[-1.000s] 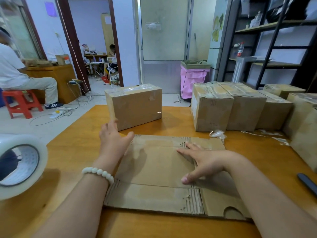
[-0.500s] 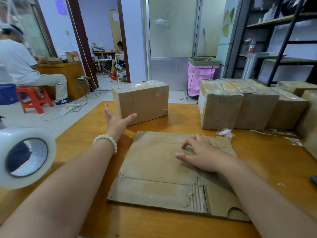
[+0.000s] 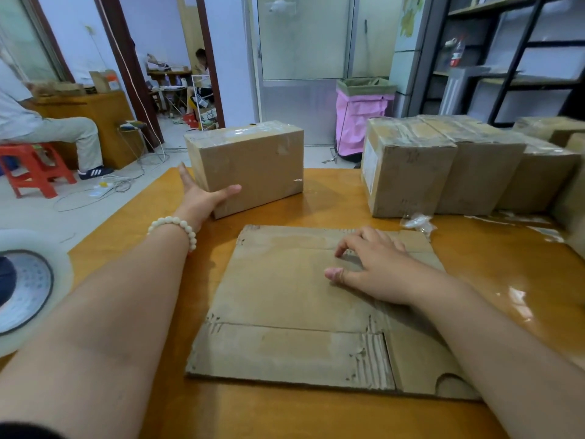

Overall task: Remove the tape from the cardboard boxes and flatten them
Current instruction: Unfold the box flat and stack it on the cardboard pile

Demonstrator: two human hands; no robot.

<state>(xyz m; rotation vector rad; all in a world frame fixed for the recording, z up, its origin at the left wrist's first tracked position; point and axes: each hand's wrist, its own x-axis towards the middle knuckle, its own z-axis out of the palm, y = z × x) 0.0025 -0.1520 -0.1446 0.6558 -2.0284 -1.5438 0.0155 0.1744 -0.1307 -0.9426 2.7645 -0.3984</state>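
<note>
- Left hand: spread wide at the near-left corner of a taped cardboard box. The thumb lies flat across the front face and the fingers reach along the left end. I cannot tell whether the fingers press the box. Nothing is clasped.
- Right hand: fingers loosely bent, tips resting on the flattened box, holding nothing.
- The taped cardboard box stands upright near the far edge of the surface, toward the far-left corner. Glossy tape covers its top seam.
- The flattened box lies mid-surface, reaching toward the near edge, just in front of the taped one and apart from it.
- A row of taped boxes stands along the far-right part of the surface, with tape scraps at its foot. A tape roll sits at the left edge of view.
- Judgement: one box is finished and the left hand is fetching the next.
- Risk 1: a one-handed pull at a corner may pivot the box instead of sliding it, because the thumb-and-finger span is shallow.
- Risk 2: if the hand slips, the box could be pushed toward the far edge and go off.
- Risk 3: the box's leading bottom edge may catch on the flattened box's far rim and tip. The flat sheet occupies the working area.
- Risk 4: loose scraps may stick to a forearm or to the card.
</note>
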